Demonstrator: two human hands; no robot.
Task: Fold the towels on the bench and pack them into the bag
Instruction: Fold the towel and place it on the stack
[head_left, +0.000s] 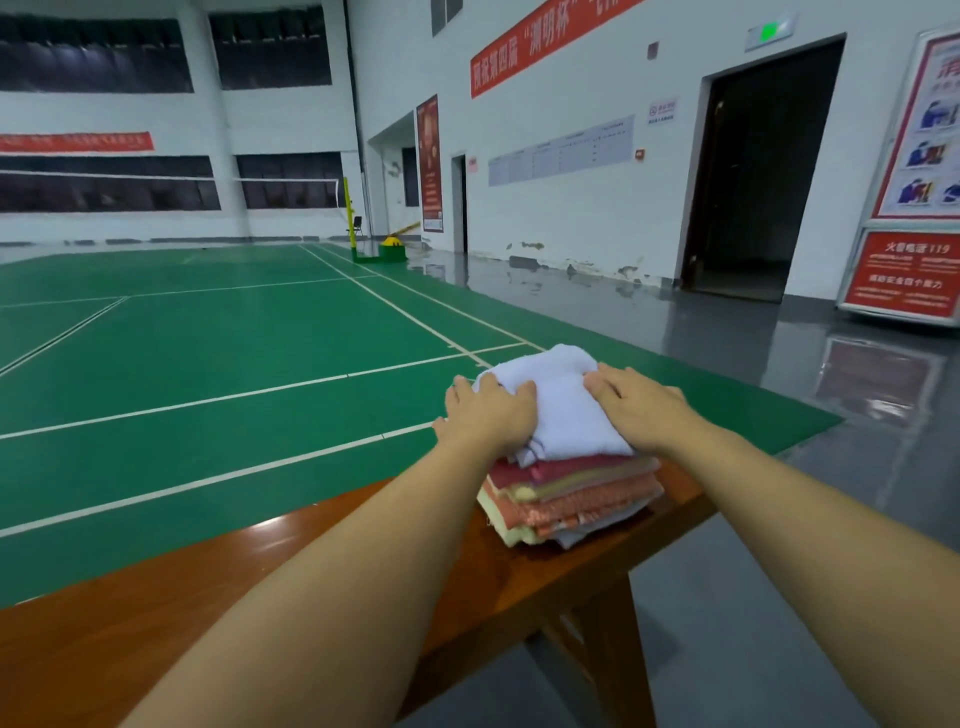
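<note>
Your left hand (491, 413) and right hand (641, 408) lie flat, fingers spread, one on each side of the white towel (563, 405). It tops the towel pile (571, 501) at the desk (260, 582) end (no bag in sight). Both hands are equally near.

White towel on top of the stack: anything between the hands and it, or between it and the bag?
Nothing between: the left hand and the right hand already rest on the white towel, one on each side, atop the folded stack on the bench. No bag is in view, so that path cannot be judged.
</note>
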